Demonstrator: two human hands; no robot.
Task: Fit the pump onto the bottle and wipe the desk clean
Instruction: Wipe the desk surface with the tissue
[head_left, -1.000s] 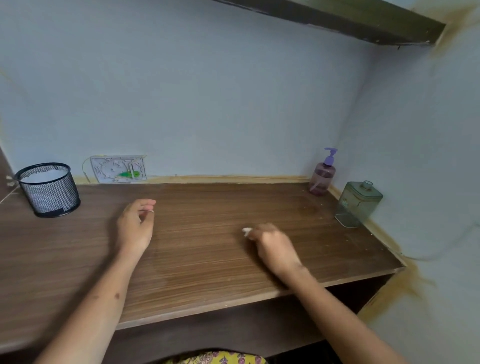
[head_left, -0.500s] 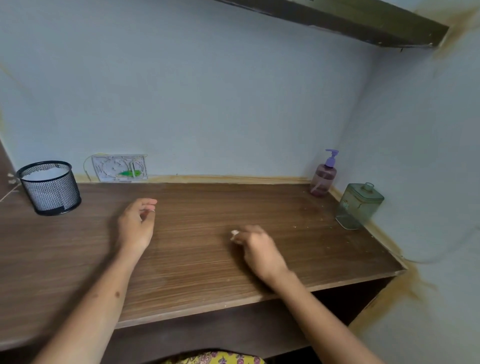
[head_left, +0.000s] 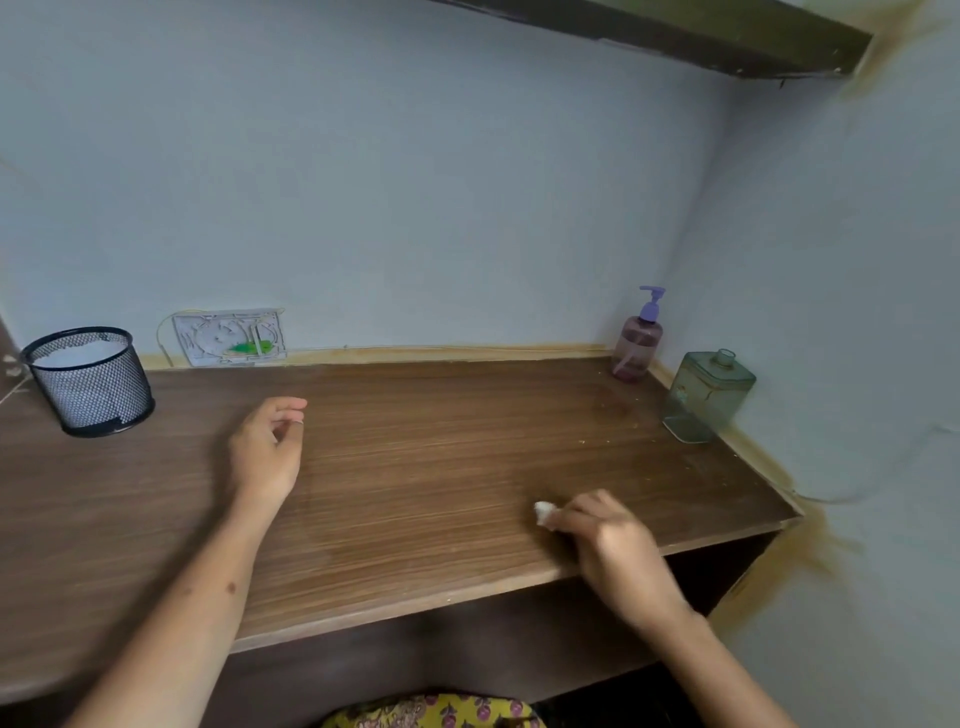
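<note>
White wad (head_left: 543, 512) pinched in my right hand's (head_left: 615, 551) fingers (head_left: 563, 519), pressed to the brown counter (head_left: 441, 493) near its front edge. My left hand (head_left: 267, 457) rests on the counter, fingers loosely curled, holding nothing. The bottle (head_left: 638, 345), purple pump (head_left: 652, 304) fitted, stands in the back right corner.

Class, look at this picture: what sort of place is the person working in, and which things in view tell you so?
Probably a small home study nook: a wooden desk set into a wall corner, a black mesh holder at the back left, and a pump bottle beside a green container at the right.
</note>
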